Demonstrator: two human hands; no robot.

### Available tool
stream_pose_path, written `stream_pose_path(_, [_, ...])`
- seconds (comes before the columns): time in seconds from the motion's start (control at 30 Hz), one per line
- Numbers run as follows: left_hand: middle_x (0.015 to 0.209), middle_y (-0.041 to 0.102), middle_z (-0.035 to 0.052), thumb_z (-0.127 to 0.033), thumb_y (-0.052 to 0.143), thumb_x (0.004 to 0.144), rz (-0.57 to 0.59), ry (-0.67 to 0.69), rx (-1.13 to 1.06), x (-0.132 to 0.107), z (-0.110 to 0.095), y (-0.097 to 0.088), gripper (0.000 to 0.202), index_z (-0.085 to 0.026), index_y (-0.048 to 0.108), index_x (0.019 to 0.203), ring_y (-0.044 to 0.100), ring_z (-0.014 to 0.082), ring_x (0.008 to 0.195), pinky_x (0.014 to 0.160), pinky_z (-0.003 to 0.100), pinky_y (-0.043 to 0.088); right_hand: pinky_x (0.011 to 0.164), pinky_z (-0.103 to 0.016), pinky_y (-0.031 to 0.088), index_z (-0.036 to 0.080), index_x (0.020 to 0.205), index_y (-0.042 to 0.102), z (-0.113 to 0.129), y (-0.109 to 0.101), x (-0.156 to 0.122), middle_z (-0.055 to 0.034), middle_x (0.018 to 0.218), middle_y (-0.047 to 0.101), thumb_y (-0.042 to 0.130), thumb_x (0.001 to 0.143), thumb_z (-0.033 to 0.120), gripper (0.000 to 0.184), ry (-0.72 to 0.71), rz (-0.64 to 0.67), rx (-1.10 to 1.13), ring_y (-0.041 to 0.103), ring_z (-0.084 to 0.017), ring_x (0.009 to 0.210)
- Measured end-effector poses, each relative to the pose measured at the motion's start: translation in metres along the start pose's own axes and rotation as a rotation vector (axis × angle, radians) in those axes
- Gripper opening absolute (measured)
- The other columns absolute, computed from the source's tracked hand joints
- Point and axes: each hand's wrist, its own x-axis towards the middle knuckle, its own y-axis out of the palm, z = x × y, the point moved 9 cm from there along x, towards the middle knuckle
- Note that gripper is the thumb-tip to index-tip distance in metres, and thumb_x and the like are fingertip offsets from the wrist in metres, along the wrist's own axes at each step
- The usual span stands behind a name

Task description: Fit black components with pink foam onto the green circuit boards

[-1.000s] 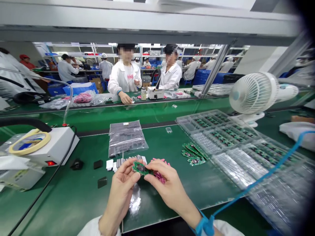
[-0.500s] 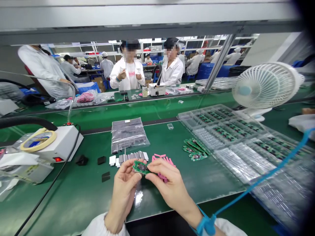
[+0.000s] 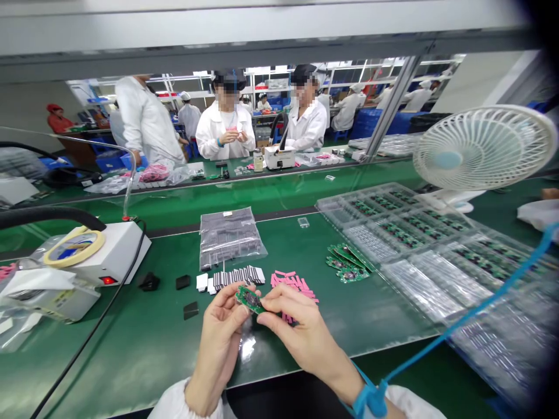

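A small green circuit board (image 3: 248,298) with a dark part on its face is held up over the bench between both hands. My left hand (image 3: 225,326) pinches its left end, thumb below and fingers behind. At the right end, my right hand (image 3: 293,314) grips it between thumb and fingertips; a blue wrist strap is around that wrist. Just behind the hands lie a row of white pieces with black stripes (image 3: 238,278) and a loose heap of pink strips (image 3: 292,282), partly hidden by my right hand. Several more circuit boards (image 3: 347,265) are piled to the right.
Clear plastic trays (image 3: 419,256) with boards cover the right side, beside a white fan (image 3: 480,148). A bag of striped strips (image 3: 230,237) lies behind. On the left are a white box (image 3: 117,250) with tape and cable, and small black pieces (image 3: 182,282). People work opposite.
The circuit board has tilted slightly, its right end lower; both hands keep hold of it. Across the bench, a standing person has moved right, and another has brought their hands together.
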Motion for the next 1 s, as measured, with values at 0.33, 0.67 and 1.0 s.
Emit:
stream_pose_path(0.33, [0.084,0.072,0.0016,-0.023,0.092,0.059,-0.118,0.114,0.192,-0.004,-0.011,0.012,0.035,-0.019,0.073,0.088,0.067,0.0148,0.078,0.073,0.023,0.055,0.081,-0.039,0.053,0.021,0.105,0.061,0.029,0.001,-0.005,-0.0087,0.098,0.064,0.057,0.094,0.015,0.013,-0.23,-0.077,-0.402,0.061,-0.024,0.092])
stream_pose_path(0.67, [0.08,0.062,0.004,-0.023,0.084,0.07,0.171,0.335,0.468,-0.003,-0.034,0.025,0.009,-0.021,0.079,0.077,0.061,0.019,0.078,0.069,0.028,0.054,0.08,-0.036,0.044,0.021,0.098,0.059,0.022,-0.001,0.0,-0.0038,0.091,0.061,0.054,0.098,0.014,0.008,-0.191,0.055,-0.295,0.056,-0.02,0.086])
stream_pose_path(1.0, [0.069,0.061,0.0015,-0.024,0.086,0.072,0.161,0.554,0.622,-0.014,-0.042,0.026,0.008,-0.024,0.078,0.074,0.057,0.0165,0.067,0.061,0.026,0.047,0.084,-0.036,0.044,0.02,0.096,0.056,0.02,0.004,-0.005,-0.005,0.092,0.061,0.047,0.096,0.006,0.017,-0.228,0.087,-0.212,0.054,-0.02,0.088])
